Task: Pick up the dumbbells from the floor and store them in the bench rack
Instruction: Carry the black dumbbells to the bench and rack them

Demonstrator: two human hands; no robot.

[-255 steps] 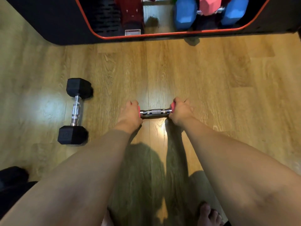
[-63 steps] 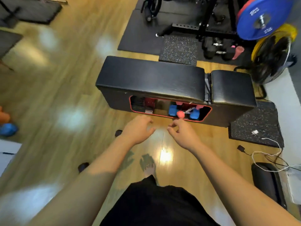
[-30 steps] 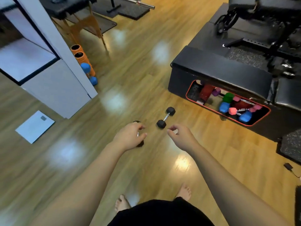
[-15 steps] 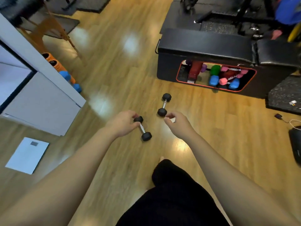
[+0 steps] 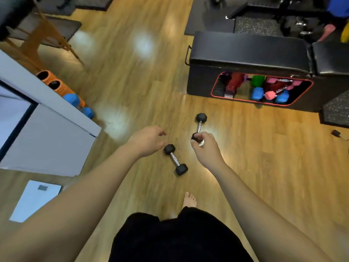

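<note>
Left hand (image 5: 146, 141) hangs mid-frame with loosely curled fingers, holding nothing, above one black dumbbell (image 5: 175, 159) on the floor (image 5: 264, 157). Right hand (image 5: 205, 148) is curled too, also seemingly empty; it overlaps the near head of the second dumbbell (image 5: 199, 125), but actual contact is hard to call. Biggest risk I'd guess: a head slipping onto that bare foot (image 5: 189, 200). The bench rack (image 5: 262, 89), upper right, looks pretty crowded with coloured weights, so squeezing these in may be awkward.
</note>
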